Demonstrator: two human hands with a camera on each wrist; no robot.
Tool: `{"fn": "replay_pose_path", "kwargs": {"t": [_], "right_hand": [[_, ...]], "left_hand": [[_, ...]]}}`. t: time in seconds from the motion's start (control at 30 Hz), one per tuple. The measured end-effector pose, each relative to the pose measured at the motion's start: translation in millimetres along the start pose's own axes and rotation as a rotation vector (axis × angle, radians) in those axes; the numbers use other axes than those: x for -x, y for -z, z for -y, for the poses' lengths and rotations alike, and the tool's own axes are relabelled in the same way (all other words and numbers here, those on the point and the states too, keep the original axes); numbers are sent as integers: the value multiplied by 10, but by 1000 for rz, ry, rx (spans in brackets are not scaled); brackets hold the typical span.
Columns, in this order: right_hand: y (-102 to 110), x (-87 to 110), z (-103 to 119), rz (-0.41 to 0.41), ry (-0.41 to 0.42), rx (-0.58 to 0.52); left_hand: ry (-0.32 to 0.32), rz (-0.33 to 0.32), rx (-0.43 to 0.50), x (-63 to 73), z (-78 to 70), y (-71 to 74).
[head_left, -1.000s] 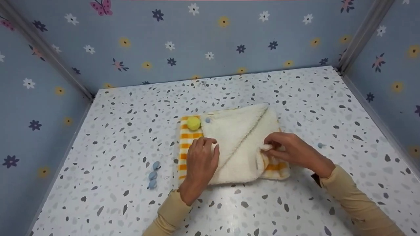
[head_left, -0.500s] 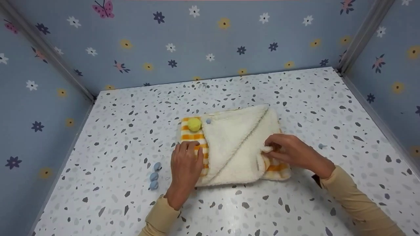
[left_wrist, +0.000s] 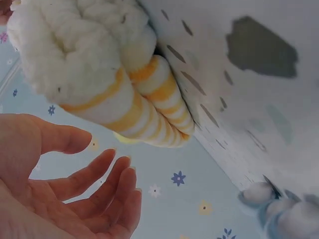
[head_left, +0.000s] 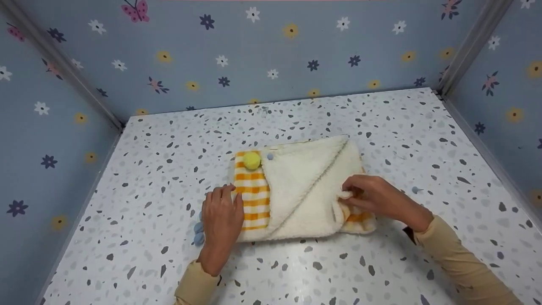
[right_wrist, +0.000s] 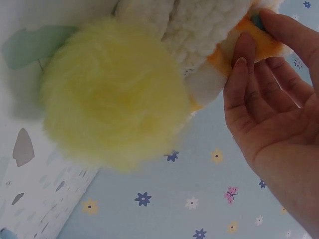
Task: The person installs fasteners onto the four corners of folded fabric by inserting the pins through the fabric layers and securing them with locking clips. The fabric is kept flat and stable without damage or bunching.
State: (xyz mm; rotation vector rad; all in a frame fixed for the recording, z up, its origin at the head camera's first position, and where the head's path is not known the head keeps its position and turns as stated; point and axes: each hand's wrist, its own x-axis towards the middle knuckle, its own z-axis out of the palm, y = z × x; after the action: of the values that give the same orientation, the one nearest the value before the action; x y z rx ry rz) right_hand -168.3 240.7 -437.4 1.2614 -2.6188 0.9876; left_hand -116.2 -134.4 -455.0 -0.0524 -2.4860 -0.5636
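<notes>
A folded cloth [head_left: 305, 190] lies on the table, fluffy white on one face and yellow-and-white checked on the other. At its right side my right hand [head_left: 374, 195] pinches a turned-up corner between thumb and fingers. In the right wrist view, a small blue-green piece [right_wrist: 256, 21] peeks out beneath the thumb. A fluffy yellow pompom [right_wrist: 114, 94] hides part of the cloth there. My left hand [head_left: 222, 216] is by the checked left edge; the left wrist view shows its relaxed fingers [left_wrist: 107, 199] holding nothing. Another yellow pompom [head_left: 252, 160] sits at the far left corner, beside a small blue dot [head_left: 270, 156].
Several small rounded blue pieces [head_left: 198, 234] lie left of the cloth, partly covered by my left hand. One blue piece with a thin stalk [head_left: 415, 189] lies to the right. Blue flowered panels [head_left: 271, 46] wall in the speckled white table [head_left: 169, 148] at the back and sides.
My left hand has slid left from the white fleece to the cloth's left edge, uncovering the checks and covering part of the blue pieces. The right hand keeps its pinch in place.
</notes>
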Motion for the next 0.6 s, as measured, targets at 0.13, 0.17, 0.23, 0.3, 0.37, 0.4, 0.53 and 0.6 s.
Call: {"fn": "replay_pose_path", "kwargs": {"t": [0.13, 0.17, 0.23, 0.3, 0.37, 0.4, 0.53, 0.6], "right_hand": [[0, 2, 1, 8, -6, -11], [1, -1, 0, 11, -5, -13], [3, -4, 0, 16, -5, -15], [5, -7, 0, 20, -2, -15], [6, -8, 1, 22, 1, -14], [7, -9, 1, 23, 2, -15], [4, -5, 0, 28, 2, -21], [-2, -3, -2, 27, 6, -22]], "left_hand": [[47, 41, -43, 23, 82, 48], [63, 57, -54, 28, 104, 61], [94, 98, -76, 40, 143, 89], [121, 142, -97, 49, 176, 115], [143, 174, -112, 57, 200, 133], [153, 188, -122, 59, 211, 141], [214, 266, -154, 65, 251, 167], [253, 325, -174, 62, 274, 179]]}}
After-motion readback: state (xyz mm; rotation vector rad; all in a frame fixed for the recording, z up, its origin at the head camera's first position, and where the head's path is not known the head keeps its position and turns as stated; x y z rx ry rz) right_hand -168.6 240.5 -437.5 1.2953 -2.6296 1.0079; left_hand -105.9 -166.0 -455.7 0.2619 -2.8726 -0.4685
